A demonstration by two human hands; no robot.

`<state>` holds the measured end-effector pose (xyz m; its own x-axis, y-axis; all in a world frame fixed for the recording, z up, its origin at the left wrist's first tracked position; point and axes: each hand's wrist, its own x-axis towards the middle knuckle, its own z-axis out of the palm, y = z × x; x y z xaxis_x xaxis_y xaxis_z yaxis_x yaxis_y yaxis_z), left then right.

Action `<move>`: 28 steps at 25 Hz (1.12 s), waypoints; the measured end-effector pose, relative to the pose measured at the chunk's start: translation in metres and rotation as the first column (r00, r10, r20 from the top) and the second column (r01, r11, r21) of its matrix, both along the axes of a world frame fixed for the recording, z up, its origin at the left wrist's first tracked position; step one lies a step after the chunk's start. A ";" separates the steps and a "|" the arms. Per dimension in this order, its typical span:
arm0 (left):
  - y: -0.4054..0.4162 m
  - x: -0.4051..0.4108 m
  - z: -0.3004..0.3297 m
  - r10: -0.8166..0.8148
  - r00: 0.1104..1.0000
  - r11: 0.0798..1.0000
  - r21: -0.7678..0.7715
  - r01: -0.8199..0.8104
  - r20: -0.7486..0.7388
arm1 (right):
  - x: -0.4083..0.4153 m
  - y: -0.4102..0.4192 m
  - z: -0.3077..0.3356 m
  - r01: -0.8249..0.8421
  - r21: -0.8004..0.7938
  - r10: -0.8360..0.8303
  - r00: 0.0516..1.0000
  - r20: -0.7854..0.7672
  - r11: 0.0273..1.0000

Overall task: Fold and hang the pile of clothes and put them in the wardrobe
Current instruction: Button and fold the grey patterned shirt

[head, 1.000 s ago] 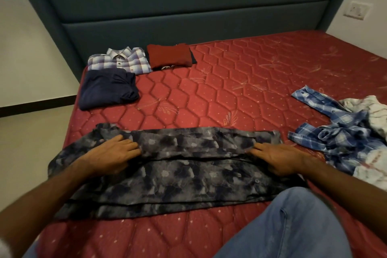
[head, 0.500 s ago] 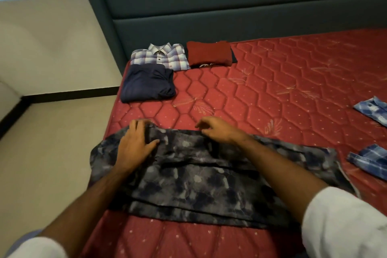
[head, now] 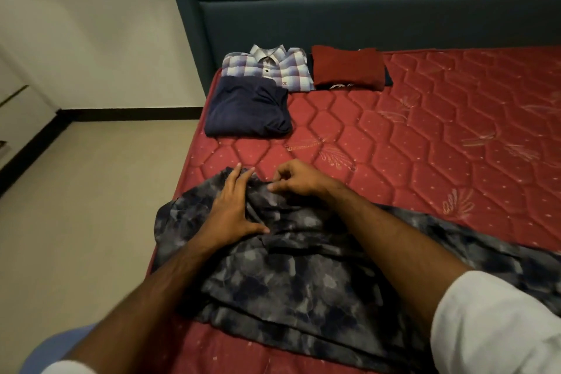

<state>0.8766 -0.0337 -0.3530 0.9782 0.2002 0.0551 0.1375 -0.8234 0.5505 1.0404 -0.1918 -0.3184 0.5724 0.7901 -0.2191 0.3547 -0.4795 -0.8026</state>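
Observation:
A dark grey patterned shirt [head: 303, 276] lies folded into a long strip across the near part of the red mattress [head: 425, 136]. My left hand [head: 233, 206] lies flat on the shirt's left end with straight, spread fingers. My right hand [head: 294, 179] sits just to its right at the shirt's far edge, fingers curled and pinching the cloth. Three folded garments lie at the far left corner: a navy one [head: 249, 106], a checked shirt [head: 270, 67] and a red one [head: 346, 70].
A dark teal padded headboard [head: 334, 9] runs along the far side of the bed. Beige floor [head: 91, 191] and a cream wall lie to the left of the mattress edge. The shirt's left end overhangs that edge slightly.
The view has swung left, so the pile of unfolded clothes at the right is out of sight. My right hand has crossed from the shirt's right end to its left end, close to my left hand.

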 end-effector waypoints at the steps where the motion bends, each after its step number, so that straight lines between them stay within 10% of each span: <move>1: -0.001 0.000 -0.003 0.005 1.000 1.000 0.001 -0.005 -0.009 | 0.003 0.001 -0.001 0.125 0.032 -0.125 0.992 -0.012 0.992; 4: 0.000 0.004 0.006 -0.013 0.997 1.000 0.023 0.015 -0.071 | 0.009 -0.007 0.000 0.267 0.004 -0.267 0.964 -0.012 0.964; 9: 0.031 0.029 0.025 0.002 1.000 0.989 -0.148 -0.002 -0.003 | 0.024 -0.040 0.007 0.062 -0.183 -0.058 0.998 0.030 0.981; 14: 0.030 0.051 0.003 0.223 0.966 0.974 0.013 -0.226 0.130 | 0.058 -0.163 0.011 -0.079 -0.480 0.141 0.985 0.096 0.874; 19: -0.016 0.038 0.014 0.341 0.937 0.889 0.300 -0.346 0.072 | 0.065 -0.284 0.011 0.077 -0.534 -0.008 0.991 0.132 0.842; 22: -0.049 0.027 0.023 -0.017 0.982 0.868 0.490 -0.078 0.187 | 0.054 -0.336 0.010 0.153 -0.551 -0.072 0.984 0.165 0.820; 24: -0.067 0.026 0.019 -0.334 0.942 0.822 0.484 0.301 -0.020 | 0.044 -0.361 0.013 0.189 -0.574 -0.126 0.981 0.148 0.797; 28: -0.082 0.019 -0.011 -0.348 0.891 0.771 0.452 0.449 -0.292 | 0.032 -0.392 0.019 0.281 -0.544 -0.161 0.953 0.257 0.790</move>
<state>0.8960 -0.1160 -0.3639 0.9650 -0.2157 -0.1489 -0.2102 -0.9763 0.0516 1.0726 -0.5841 -0.2993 0.7925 0.4030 -0.4577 0.2964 -0.9105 -0.2883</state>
